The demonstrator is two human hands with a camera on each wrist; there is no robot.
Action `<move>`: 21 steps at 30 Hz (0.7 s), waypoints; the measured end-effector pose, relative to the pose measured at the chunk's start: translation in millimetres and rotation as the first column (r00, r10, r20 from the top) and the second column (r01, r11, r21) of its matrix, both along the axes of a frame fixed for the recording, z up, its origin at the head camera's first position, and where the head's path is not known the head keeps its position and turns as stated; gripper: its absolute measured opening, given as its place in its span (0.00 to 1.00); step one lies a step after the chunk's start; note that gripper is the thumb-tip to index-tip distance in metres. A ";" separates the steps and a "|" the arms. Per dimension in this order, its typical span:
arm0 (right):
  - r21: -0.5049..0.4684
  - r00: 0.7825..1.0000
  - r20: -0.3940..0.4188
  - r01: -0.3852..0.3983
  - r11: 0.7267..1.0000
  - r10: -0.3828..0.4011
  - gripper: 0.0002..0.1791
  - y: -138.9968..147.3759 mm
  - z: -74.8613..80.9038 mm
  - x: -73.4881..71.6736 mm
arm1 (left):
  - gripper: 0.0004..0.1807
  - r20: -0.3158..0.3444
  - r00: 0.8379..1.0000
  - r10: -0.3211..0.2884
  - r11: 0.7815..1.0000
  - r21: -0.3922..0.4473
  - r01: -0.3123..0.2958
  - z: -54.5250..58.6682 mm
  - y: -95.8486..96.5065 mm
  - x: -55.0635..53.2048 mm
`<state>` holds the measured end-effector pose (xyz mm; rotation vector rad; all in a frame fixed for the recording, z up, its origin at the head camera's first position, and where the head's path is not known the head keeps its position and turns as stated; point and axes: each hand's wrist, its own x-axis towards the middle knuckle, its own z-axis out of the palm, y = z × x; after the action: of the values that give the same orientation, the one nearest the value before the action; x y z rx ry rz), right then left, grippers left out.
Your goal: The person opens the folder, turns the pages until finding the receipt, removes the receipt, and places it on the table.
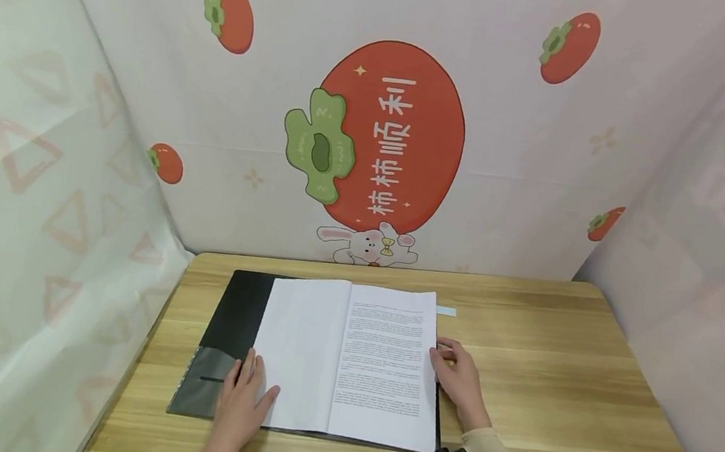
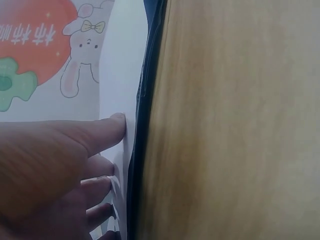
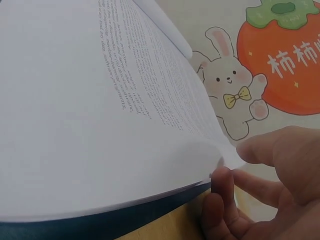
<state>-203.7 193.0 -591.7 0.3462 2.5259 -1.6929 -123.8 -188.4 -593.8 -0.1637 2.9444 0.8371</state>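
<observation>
- Lying open on the tan wood-grain table: one black plastic folder, mid-table, slightly toward 10 o'clock; clock directions read from its centre, head view.
- Contents: blank white paper page, 9 o'clock; white paper page with black print, 3 o'clock.
- Translucent grey plastic pocket at 8 o'clock.
- Right hand, 3 o'clock: thumb and fingers pinching the printed page's outer edge.
- Left hand, 8 o'clock: fingers extended, resting across the blank page's margin and pocket.
- Progress, as judged: folder opened, pages spread; printed page held by its edge, not turned over. Remaining: that page's handling.
- Pale blue strip, 2 o'clock, just beyond the page; attachment cannot be told.
- Edges: table's far edge near the folder at 12 o'clock, meeting the white persimmon-print backdrop; near edge out of frame.
- Room: broadest from 2 to 4 o'clock; narrow at 9.
</observation>
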 end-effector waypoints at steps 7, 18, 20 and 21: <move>-0.046 0.999 0.037 0.019 0.999 -0.017 0.23 2.1 0.6 -2.8 | 0.40 -0.028 0.999 -0.021 1.000 0.008 0.021 -3.7 -0.5 1.4; -0.062 0.999 0.006 0.048 0.997 -0.048 0.19 5.6 -1.0 -14.1 | 0.30 -0.208 0.970 -0.125 0.991 -0.081 0.110 -15.8 -4.0 3.5; -0.059 0.999 0.012 0.036 0.998 -0.035 0.20 5.5 -0.1 -15.9 | 0.29 -0.191 0.973 -0.126 0.991 -0.078 0.113 -14.0 -4.6 4.3; -0.060 0.999 0.015 0.030 0.998 -0.029 0.20 5.6 0.1 -16.8 | 0.30 -0.174 0.977 -0.124 0.990 -0.081 0.111 -10.5 -4.1 4.6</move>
<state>-220.5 198.7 -591.6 0.3916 2.4658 -1.7663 -119.2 -192.5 -604.3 0.0860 3.1148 0.7690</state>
